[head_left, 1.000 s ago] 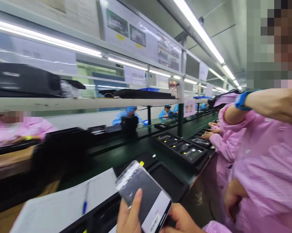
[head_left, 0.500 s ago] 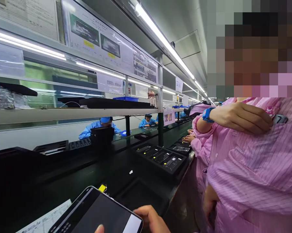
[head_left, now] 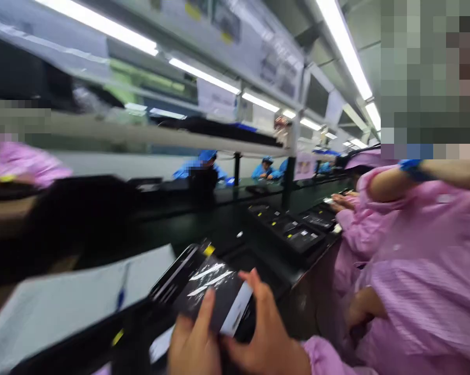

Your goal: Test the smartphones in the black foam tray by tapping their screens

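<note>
Both my hands hold a dark flat phone [head_left: 207,289] with a glossy screen and a small yellow tab at its far corner, low in the middle of the view. My left hand [head_left: 192,341] grips its near edge with the thumb laid on the screen. My right hand [head_left: 268,333] clasps its right side, fingers curled round the edge. The picture is smeared by motion.
A white sheet with a blue pen [head_left: 74,297] lies to the left. Black trays of phones [head_left: 293,234] sit further along the dark green bench [head_left: 203,224]. A co-worker in a pink coat [head_left: 426,281] stands close on my right; others work beyond.
The view swung left and down. The phone rose from the bottom edge toward the middle, and both my hands now show fully around it.
</note>
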Available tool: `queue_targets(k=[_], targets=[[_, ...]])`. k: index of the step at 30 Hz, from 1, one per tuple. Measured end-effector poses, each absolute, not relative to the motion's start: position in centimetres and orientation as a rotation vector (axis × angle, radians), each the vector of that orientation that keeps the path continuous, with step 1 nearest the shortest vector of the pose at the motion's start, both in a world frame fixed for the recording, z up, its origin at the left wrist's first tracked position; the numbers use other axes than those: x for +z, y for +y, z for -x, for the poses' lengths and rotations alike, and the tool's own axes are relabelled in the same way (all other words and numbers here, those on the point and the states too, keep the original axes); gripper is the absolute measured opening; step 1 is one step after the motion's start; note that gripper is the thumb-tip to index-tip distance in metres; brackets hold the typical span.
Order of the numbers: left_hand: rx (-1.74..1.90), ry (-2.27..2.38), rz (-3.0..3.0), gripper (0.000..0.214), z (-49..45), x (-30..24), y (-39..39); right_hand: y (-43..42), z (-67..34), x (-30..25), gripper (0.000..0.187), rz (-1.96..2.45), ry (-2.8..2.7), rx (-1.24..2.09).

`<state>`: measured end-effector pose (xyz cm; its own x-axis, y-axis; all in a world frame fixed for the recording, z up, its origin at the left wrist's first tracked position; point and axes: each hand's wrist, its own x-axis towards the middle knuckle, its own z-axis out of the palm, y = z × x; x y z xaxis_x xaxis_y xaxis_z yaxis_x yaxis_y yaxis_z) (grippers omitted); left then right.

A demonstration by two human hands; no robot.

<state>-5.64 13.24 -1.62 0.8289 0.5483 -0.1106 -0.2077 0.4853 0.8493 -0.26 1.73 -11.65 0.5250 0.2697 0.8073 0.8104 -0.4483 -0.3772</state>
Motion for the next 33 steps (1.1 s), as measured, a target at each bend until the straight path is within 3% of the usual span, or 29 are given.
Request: queue_targets(k=[3, 7, 10, 14, 22, 29, 33], targets=[[0.373, 0.372, -0.801, 0.011, 4.7, -2.8, 12.6, 0.8, 1.4, -10.3, 0.102, 2.004, -0.818, -0.883], [0.313, 0.301, -0.722, 0.031, 2.5, -4.9, 12.7, 0.4, 0.2, -10.3, 0.101, 2.074, -0.767, -0.754], [0.312, 0.33, -0.744, 0.031, 2.6, -5.4, 14.0, -0.5, -0.9, -10.6, 0.1, 2.123, -0.715, -0.772], [0.659, 0.39, -0.818, 0.034, 5.1, -5.2, 18.2, -2.9, -3.5, -10.3, 0.103, 2.293, -0.408, -0.798], [1.458, 0.445, -1.03, 0.035, 11.6, -5.8, 25.6, -5.1, -7.0, -12.0, 0.101, 2.645, -0.152, -0.422], [1.517, 0.573, -1.139, 0.037, 12.8, -8.2, 27.9, -6.1, -7.7, -13.9, 0.097, 2.661, -0.36, -0.303], [1.496, 0.753, -1.317, 0.047, 13.0, -10.9, 29.7, -7.0, -8.4, -13.4, 0.091, 2.47, -0.459, -0.548]])
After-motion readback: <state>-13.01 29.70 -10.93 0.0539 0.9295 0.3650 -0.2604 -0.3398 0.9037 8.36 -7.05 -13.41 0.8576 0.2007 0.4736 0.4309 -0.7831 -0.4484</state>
